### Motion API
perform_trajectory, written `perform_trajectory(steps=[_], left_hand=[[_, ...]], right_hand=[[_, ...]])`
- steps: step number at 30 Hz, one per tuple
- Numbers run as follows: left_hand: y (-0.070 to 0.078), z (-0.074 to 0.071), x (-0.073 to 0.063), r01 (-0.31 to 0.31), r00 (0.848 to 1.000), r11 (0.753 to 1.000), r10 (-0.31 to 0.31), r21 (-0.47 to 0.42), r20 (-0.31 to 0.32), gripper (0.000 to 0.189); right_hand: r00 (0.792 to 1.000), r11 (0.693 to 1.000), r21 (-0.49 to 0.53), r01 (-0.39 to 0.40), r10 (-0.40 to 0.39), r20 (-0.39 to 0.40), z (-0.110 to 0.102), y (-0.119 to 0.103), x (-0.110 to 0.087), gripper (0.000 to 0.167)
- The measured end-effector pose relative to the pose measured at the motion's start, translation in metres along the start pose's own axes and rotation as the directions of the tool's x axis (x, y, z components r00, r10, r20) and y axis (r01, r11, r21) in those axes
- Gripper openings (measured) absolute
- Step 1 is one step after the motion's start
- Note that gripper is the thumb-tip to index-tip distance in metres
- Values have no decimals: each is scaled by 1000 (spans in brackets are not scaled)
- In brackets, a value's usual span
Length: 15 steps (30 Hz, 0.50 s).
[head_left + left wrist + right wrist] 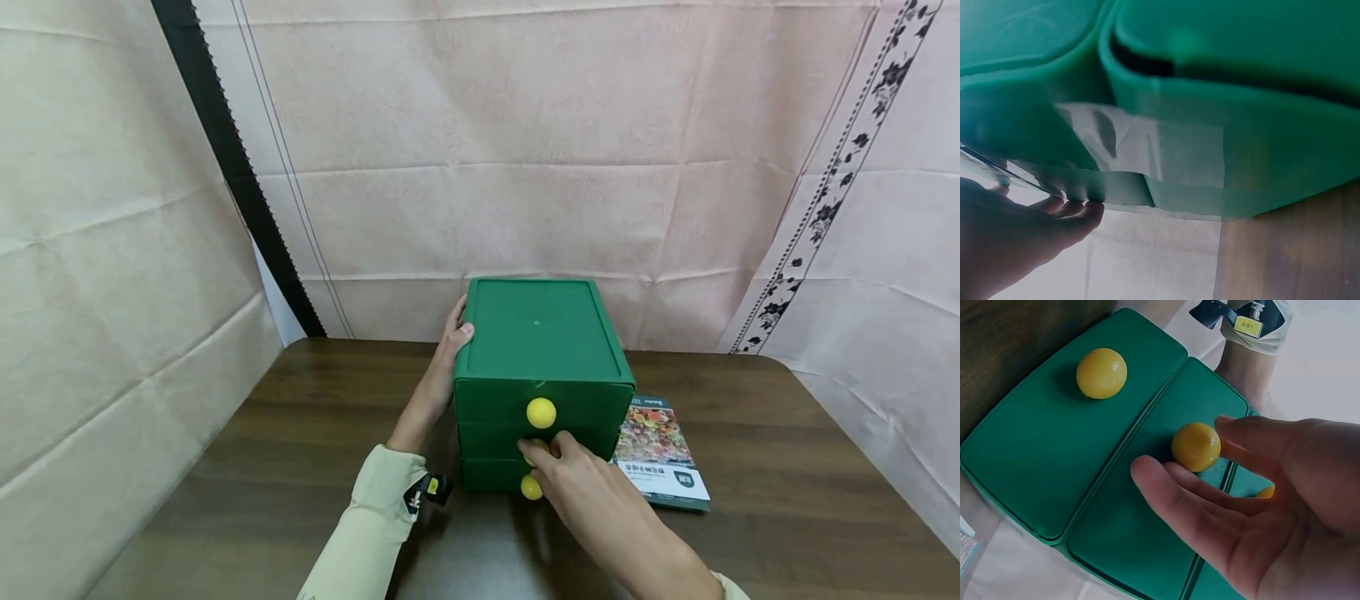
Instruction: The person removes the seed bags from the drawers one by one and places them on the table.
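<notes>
Here are 2 hands (444, 358) (588, 492), 1 cabinet (538, 329), 3 knobs (541, 412).

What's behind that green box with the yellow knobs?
Pale cloth hangs beyond the green box. The box hides the strip of table right behind it, so whether anything lies there cannot be told.

PLACE: curtained-off spot, room type unclear | SIGNS: creased pale sheets (525, 167) on three sides | brown wood-grain table (285, 483)
</notes>
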<state>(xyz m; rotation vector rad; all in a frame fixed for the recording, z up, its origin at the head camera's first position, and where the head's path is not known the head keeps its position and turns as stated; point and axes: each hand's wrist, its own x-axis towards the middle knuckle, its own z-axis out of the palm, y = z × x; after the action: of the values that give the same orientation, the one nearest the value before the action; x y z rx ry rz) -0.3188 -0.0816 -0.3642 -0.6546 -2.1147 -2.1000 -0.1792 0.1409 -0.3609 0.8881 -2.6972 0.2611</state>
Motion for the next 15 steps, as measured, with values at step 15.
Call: perform_trajectory(steps=[15], left_hand=[[5, 1, 1, 4, 1000, 1000, -3, 8, -4, 80]], right_hand=[[996, 998, 15, -57, 56, 69, -6, 1, 1, 38]])
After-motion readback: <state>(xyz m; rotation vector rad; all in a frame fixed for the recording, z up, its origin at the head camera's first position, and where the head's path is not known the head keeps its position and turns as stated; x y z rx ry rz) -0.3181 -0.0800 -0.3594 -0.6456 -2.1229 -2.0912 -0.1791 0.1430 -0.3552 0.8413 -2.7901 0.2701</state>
